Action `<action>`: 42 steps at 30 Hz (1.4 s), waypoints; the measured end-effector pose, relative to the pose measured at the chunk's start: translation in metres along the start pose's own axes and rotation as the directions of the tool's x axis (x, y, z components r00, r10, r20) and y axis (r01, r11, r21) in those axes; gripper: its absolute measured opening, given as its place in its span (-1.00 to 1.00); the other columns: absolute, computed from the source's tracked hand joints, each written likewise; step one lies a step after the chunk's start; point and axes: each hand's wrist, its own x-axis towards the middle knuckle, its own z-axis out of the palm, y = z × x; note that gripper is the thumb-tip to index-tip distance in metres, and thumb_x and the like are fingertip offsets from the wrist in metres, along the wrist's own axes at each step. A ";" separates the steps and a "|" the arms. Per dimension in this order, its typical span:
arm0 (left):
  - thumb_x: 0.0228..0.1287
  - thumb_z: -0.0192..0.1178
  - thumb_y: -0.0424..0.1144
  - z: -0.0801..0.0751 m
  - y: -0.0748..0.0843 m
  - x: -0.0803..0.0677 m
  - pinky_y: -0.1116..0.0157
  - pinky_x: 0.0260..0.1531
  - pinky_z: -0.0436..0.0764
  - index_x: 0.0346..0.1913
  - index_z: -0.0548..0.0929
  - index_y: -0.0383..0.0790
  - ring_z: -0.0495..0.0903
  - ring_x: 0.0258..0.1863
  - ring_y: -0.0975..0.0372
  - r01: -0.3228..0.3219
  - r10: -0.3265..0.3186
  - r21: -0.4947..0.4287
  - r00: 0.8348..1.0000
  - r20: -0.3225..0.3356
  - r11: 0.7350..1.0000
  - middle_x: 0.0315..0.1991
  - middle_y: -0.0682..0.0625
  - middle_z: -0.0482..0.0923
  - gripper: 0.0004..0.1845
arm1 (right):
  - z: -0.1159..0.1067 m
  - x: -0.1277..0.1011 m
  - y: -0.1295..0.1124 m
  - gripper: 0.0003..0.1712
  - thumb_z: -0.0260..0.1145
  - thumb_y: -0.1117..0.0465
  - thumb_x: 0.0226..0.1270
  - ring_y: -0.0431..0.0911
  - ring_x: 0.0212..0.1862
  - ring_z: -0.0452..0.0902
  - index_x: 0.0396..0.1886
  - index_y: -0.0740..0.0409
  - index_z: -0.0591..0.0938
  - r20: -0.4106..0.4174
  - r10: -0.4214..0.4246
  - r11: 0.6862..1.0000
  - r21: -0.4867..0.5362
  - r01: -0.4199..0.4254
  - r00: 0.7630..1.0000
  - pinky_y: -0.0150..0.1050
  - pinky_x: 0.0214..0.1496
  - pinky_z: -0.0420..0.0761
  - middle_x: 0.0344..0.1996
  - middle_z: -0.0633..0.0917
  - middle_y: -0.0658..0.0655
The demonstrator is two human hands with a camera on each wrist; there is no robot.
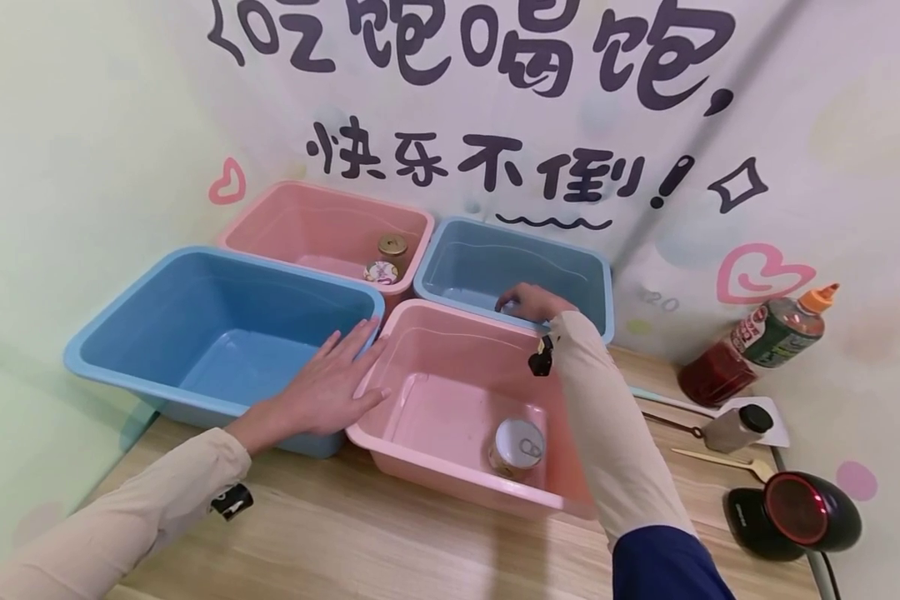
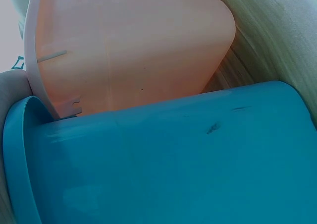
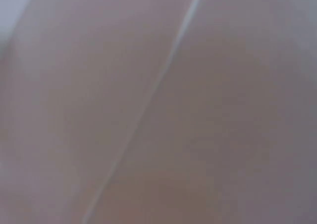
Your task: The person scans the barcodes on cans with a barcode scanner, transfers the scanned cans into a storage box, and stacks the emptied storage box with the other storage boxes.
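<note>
Four plastic bins stand together on a wooden table. My left hand (image 1: 330, 383) lies flat with straight fingers on the corner rim of the front blue bin (image 1: 120, 321), its fingertips at the rim of the front pink bin (image 1: 450, 483). A tin can (image 1: 517, 448) lies in that pink bin. My right hand (image 1: 528, 302) reaches over the pink bin's far rim into the back blue bin (image 1: 600, 275); its fingers point down and are partly hidden. The left wrist view shows the blue bin's outer wall (image 2: 173, 169) and the pink bin (image 2: 129, 50). The right wrist view is a blur.
The back pink bin (image 1: 270, 212) holds a gold-lidded jar (image 1: 392, 250) and a small can (image 1: 380, 272). On the right stand a sauce bottle (image 1: 765, 342), a black-capped bottle (image 1: 735, 427), some cutlery (image 1: 723, 458) and a barcode scanner (image 1: 795, 512). A lettered wall sits behind.
</note>
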 end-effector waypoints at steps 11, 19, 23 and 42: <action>0.45 0.06 0.09 0.001 -0.001 0.000 -0.19 0.53 -0.09 0.56 0.13 -0.26 -0.15 0.62 -0.09 0.007 -0.007 0.000 1.000 0.017 1.000 0.64 -0.22 -0.18 -0.21 | 0.004 0.000 0.006 -0.63 0.08 0.26 0.53 0.15 0.22 0.48 0.22 0.13 0.62 0.019 0.013 0.998 0.054 -0.014 1.000 0.16 0.35 0.48 0.23 0.60 0.28; 0.43 0.08 0.08 0.002 -0.002 0.000 -0.21 0.53 -0.07 0.55 0.15 -0.28 -0.13 0.62 -0.11 -0.002 0.002 0.001 1.000 0.001 1.000 0.63 -0.23 -0.16 -0.21 | 0.004 0.001 0.005 -0.61 0.08 0.28 0.52 0.15 0.21 0.47 0.25 0.14 0.61 0.028 0.025 0.997 0.071 -0.027 0.999 0.13 0.33 0.49 0.25 0.59 0.28; 0.43 0.07 0.10 0.001 -0.002 0.000 -0.20 0.53 -0.09 0.56 0.14 -0.27 -0.15 0.62 -0.11 0.000 0.000 0.002 1.000 0.009 1.000 0.64 -0.22 -0.18 -0.20 | 0.004 0.000 0.005 -0.58 0.11 0.30 0.47 0.13 0.20 0.47 0.27 0.17 0.59 0.042 0.034 0.997 0.074 -0.037 0.999 0.04 0.24 0.54 0.26 0.57 0.29; 0.43 0.07 0.09 0.000 0.000 0.002 -0.21 0.53 -0.10 0.56 0.13 -0.26 -0.14 0.62 -0.11 0.016 -0.016 -0.006 1.000 0.019 1.000 0.63 -0.22 -0.16 -0.20 | -0.008 -0.014 0.006 -0.40 0.20 0.08 0.48 0.15 0.15 0.54 0.43 0.21 0.41 -0.034 0.048 0.999 -0.020 -0.049 0.998 0.02 0.16 0.58 0.31 0.51 0.37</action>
